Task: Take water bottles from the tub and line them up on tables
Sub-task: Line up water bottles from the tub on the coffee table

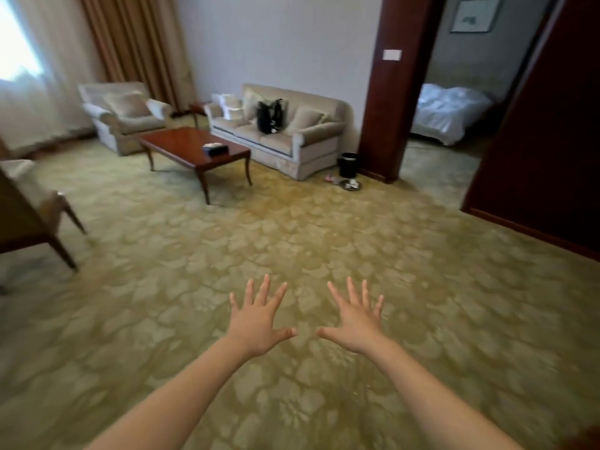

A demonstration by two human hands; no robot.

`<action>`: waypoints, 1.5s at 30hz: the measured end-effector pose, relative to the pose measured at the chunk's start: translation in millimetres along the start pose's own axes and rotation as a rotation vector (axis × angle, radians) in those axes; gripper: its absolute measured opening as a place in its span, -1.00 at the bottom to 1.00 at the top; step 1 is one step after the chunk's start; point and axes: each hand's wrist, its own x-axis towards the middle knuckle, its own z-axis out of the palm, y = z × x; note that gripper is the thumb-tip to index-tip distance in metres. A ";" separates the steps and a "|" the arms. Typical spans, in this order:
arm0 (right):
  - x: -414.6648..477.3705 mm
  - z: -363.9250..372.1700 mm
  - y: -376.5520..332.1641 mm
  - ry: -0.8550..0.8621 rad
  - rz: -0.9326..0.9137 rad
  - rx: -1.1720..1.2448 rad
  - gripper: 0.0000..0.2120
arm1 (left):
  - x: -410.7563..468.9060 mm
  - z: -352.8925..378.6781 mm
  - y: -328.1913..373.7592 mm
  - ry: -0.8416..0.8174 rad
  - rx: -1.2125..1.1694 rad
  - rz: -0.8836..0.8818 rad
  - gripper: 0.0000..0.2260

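Hands at 6 o'clock: left hand and right hand spread, fingers straight, holding nothing, over open carpet. Coffee table at 11 o'clock bears one dark box near its right end; black bin at 1 o'clock beside the sofa, contents unseen.

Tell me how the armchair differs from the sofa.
The sofa is long, with several seat cushions; the armchair seats one. The sofa stands against the white wall; the armchair stands by the curtains. A black bag sits on the sofa; the armchair holds only a cushion. Both have pale beige upholstery and rolled arms.
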 end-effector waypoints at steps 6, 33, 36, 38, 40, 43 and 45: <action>98.2 9.3 -122.4 -0.013 -0.187 -0.029 -0.02 | 28.1 -22.5 -132.4 0.019 0.000 -0.199 -0.16; 552.2 23.3 -490.3 -0.204 -0.818 -0.191 -0.05 | 284.5 -101.7 -494.5 0.100 -0.117 -0.849 -0.15; 597.4 24.4 -521.8 -0.236 -0.845 -0.209 -0.04 | 314.9 -110.7 -525.2 0.089 -0.124 -0.891 -0.15; 628.7 28.4 -545.0 -0.247 -0.871 -0.222 -0.04 | 334.5 -114.5 -553.0 0.090 -0.143 -0.917 -0.15; 660.6 33.6 -570.7 -0.253 -0.894 -0.242 -0.04 | 354.4 -116.3 -585.6 0.089 -0.166 -0.931 -0.16; 712.7 43.2 -618.4 -0.253 -0.905 -0.238 -0.04 | 389.7 -119.2 -642.6 0.089 -0.164 -0.942 -0.16; 749.8 46.7 -656.2 -0.247 -0.908 -0.223 -0.04 | 415.5 -125.6 -686.6 0.090 -0.150 -0.936 -0.16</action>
